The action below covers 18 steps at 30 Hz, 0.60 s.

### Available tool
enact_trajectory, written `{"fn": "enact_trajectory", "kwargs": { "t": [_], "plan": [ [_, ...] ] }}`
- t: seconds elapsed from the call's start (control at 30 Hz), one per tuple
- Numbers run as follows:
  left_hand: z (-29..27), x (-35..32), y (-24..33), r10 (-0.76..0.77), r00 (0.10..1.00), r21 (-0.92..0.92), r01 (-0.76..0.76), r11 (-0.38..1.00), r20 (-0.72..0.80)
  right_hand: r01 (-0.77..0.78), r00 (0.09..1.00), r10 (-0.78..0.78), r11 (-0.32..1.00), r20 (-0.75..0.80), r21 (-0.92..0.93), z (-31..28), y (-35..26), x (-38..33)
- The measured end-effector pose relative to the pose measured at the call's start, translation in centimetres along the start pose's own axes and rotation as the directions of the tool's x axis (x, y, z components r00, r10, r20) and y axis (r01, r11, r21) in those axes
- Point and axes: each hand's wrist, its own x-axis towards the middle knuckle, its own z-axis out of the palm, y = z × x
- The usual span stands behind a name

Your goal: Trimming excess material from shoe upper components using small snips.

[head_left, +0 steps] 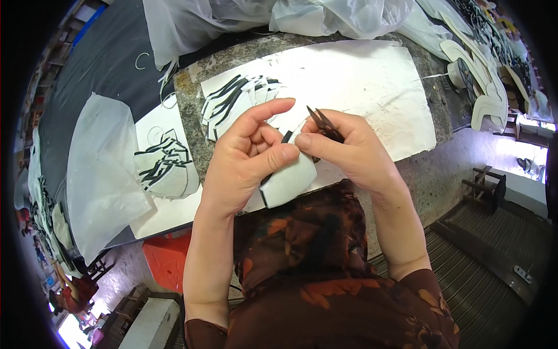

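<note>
A pale, curved fabric piece [293, 179] with black edging hangs between my hands over the near edge of the table. My left hand [241, 148] pinches it near the black strip, with the thumb on top and the index finger stretched away. In my right hand [363, 150] is a pair of dark thread snips [325, 124], blades pointing up and away. The right thumb also presses on the upper end of the piece. Beyond my left hand, a fanned pile of similar black-edged pieces [232, 103] lies on a white sheet [366, 75].
To the left sits a smaller stack of black-edged pieces [168, 168] beside a translucent plastic sheet [102, 180]. Plastic bags [343, 16] cover the far side. A spool [459, 74] and cream cut shapes [491, 99] are at the right. Below the table is a red container [165, 262].
</note>
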Motion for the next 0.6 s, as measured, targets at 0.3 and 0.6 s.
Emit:
{"fn": "enact_trajectory", "kwargs": {
  "t": [0.3, 0.6],
  "plan": [
    [0.1, -0.7, 1.0, -0.169, 0.985, 0.037, 0.167, 0.985, 0.042, -0.012, 0.994, 0.027, 0.990, -0.107, 0.144, 0.2, 0.9, -0.7],
    [-1.1, -1.5, 0.6, -0.220, 0.971, -0.156, 0.232, 0.960, 0.091, -0.017, 0.981, 0.080, 0.943, -0.176, 0.332, 0.4, 2.2, -0.8]
  ]
}}
